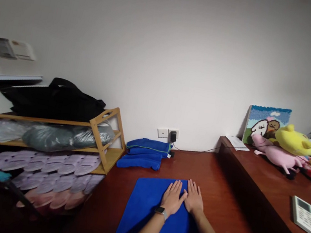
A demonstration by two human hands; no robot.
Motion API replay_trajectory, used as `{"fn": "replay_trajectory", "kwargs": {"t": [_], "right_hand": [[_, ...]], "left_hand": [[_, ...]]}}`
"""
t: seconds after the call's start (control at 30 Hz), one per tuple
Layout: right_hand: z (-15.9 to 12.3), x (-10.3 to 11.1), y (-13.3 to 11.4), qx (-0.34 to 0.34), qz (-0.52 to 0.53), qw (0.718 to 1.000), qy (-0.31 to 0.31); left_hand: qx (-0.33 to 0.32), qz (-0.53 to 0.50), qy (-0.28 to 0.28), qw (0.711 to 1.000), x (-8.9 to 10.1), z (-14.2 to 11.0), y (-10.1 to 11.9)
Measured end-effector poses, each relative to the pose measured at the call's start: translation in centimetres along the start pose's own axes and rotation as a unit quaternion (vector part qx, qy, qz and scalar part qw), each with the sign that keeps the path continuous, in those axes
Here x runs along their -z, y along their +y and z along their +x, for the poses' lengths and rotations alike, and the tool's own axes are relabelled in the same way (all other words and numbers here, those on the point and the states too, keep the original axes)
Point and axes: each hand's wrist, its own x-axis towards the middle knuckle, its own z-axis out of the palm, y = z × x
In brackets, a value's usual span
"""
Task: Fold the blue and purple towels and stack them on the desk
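A blue cloth lies spread out on the reddish-brown wooden table. My left hand rests flat on it near its far edge, fingers stretched out, with a watch on the wrist. Beside it, my right hand lies flat at the cloth's far right corner, fingers extended. The two thumbs are close together or touching. Behind the spread cloth, more blue cloths sit in a loosely folded pile against the wall.
At left stands a wooden rack with a black bag on top and slippers below. A charger is plugged in at the wall. The raised right surface holds plush toys and a white keypad device.
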Motion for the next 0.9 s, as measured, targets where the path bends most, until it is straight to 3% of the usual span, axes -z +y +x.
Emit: {"fn": "replay_trajectory", "kwargs": {"t": [0.13,0.33,0.43,0.9], "right_hand": [[0.1,-0.1,0.0,-0.009,0.005,1.0,0.008],[0.2,-0.4,0.1,-0.014,0.02,1.0,0.008],[0.1,-0.3,0.1,-0.014,0.015,1.0,0.008],[-0.1,-0.4,0.1,-0.018,-0.008,1.0,0.002]], "left_hand": [[0.032,-0.001,-0.018,0.999,0.6,-1.0,-3.1],[0.144,0.031,-0.029,0.989,3.8,-4.8,-12.1],[0.172,0.052,-0.018,0.984,4.3,-6.4,-15.0],[0.17,0.051,0.014,0.984,3.8,-7.1,-15.2]]}}
